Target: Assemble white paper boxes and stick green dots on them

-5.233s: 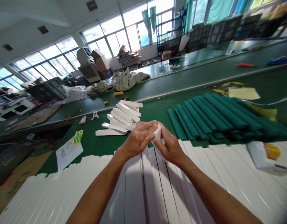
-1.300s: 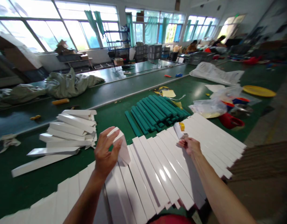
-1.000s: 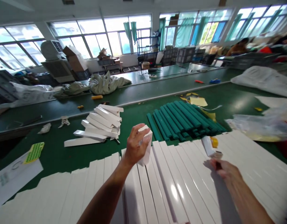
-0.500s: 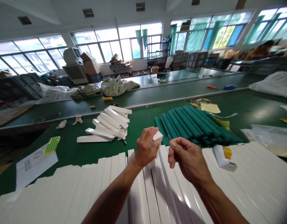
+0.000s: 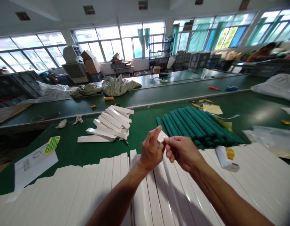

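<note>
My left hand [image 5: 151, 152] is closed around the upper end of a white narrow box [image 5: 161, 136], which stands out above the others. At that end face, my right hand [image 5: 183, 153] pinches thumb and forefinger together; whatever is between the fingertips is too small to make out. Under both wrists lie long white boxes [image 5: 104, 188], side by side across the near part of the table. Just beyond my right hand is a stack of dark green ribbed rods [image 5: 187, 124]. Several shorter white pieces [image 5: 109, 124] lie in a loose pile to the far left of my hands.
A white item with a yellow roll [image 5: 227, 160] rests on the boxes at right. On the left are a paper sheet [image 5: 35, 164] and a yellow-green sticker sheet [image 5: 51, 144]. Plastic bags [image 5: 272, 139] lie at far right. A person [image 5: 261, 51] is in the back right.
My right hand has moved left, and its fingertips now meet the end of the white box beside my left hand. The left hand has shifted slightly right, still around the box.
</note>
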{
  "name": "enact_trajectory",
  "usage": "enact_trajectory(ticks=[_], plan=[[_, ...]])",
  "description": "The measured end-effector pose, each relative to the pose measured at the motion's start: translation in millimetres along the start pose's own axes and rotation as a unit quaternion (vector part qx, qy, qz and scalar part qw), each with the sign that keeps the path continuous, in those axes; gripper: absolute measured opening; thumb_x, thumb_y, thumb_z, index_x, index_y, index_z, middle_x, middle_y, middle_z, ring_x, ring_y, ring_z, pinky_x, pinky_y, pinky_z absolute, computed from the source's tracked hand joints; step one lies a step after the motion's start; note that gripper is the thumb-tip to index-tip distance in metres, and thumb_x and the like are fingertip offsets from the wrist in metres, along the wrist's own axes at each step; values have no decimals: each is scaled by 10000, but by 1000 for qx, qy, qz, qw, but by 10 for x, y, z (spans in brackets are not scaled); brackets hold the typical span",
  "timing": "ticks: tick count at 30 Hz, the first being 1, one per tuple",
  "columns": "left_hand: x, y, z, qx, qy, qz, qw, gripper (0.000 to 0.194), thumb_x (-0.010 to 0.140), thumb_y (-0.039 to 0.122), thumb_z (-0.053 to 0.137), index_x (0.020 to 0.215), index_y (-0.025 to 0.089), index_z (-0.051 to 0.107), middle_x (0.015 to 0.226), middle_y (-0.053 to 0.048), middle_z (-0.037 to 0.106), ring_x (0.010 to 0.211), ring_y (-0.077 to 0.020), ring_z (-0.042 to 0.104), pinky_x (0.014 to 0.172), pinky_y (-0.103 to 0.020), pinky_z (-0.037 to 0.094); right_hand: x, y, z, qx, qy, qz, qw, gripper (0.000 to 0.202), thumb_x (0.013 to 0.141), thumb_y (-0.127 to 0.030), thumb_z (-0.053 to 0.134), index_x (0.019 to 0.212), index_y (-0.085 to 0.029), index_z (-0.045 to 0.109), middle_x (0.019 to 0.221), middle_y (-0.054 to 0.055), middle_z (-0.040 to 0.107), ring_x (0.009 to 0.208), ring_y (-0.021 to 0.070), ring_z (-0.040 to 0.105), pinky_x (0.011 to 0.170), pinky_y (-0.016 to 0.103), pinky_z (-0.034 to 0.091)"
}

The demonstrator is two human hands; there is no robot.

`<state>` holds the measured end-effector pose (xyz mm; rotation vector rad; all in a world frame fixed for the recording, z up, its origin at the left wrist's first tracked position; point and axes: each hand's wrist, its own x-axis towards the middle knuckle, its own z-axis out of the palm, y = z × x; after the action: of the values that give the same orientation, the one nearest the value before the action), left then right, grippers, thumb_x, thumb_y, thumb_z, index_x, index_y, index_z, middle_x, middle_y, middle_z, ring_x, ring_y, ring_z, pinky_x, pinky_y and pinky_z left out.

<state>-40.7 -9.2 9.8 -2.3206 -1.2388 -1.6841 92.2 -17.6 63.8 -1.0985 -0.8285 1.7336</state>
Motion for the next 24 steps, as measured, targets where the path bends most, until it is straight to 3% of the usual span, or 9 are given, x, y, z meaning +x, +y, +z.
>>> enact_trajectory(ticks=[3, 6, 9, 13, 16, 20, 24], plan=[[-10, 2, -31, 8, -26, 17, 999, 530, 884, 128, 459, 1395, 243, 379, 1259, -125, 534, 1149, -206, 569, 914, -341, 547, -9, -74, -21, 4, -8, 54, 998, 253, 640, -261, 766, 534, -117, 587, 432, 18, 560, 319, 99, 508, 260, 161, 388], [-13, 4, -99, 9, -57, 9, 998, 405, 883, 134, 454, 1272, 219, 525, 1253, -129, 516, 1086, -203, 599, 888, -342, 558, -22, -60, -28, -11, -13, 55, 998, 299, 650, -287, 777, 518, -123, 565, 427, 16, 556, 316, 98, 499, 259, 167, 387], [-9, -10, -190, -25, -80, -9, 996, 366, 863, 134, 477, 1214, 196, 562, 1251, -138, 505, 1063, -201, 605, 900, -351, 556, -11, 87, -18, -6, -29, -7, 1000, 354, 644, -377, 806, 566, -132, 563, 457, 13, 582, 326, 102, 509, 288, 187, 422], [0, -49, -288, -59, -105, -17, 993, 435, 804, 124, 541, 1234, 190, 546, 1253, -144, 504, 1192, -235, 526, 977, -389, 514, 47, 355, 23, 14, -38, -130, 991, 360, 710, -441, 767, 655, -145, 571, 523, 13, 627, 357, 111, 543, 329, 202, 448], [4, -77, -309, -71, -112, -31, 991, 452, 786, 139, 570, 1235, 187, 550, 1261, -143, 503, 1195, -242, 520, 994, -399, 496, 80, 465, 66, 15, -25, -170, 985, 349, 749, -448, 737, 677, -152, 569, 500, 4, 616, 347, 113, 540, 344, 208, 454], [14, -99, -315, -102, -112, -32, 988, 494, 755, 115, 536, 1245, 175, 551, 1269, -148, 489, 1213, -249, 502, 1005, -405, 477, 99, 497, 71, 0, 11, -164, 986, 377, 738, -476, 738, 676, -164, 536, 481, 4, 608, 330, 120, 531, 329, 211, 430], [55, -91, -337, -130, -131, -30, 982, 464, 789, 170, 513, 1251, 172, 554, 1268, -146, 497, 1238, -260, 483, 1023, -418, 455, 197, 545, -18, -71, 30, -112, 991, 451, 698, -543, 734, 626, -201, 449, 457, -13, 572, 315, 121, 491, 282, 202, 328]])
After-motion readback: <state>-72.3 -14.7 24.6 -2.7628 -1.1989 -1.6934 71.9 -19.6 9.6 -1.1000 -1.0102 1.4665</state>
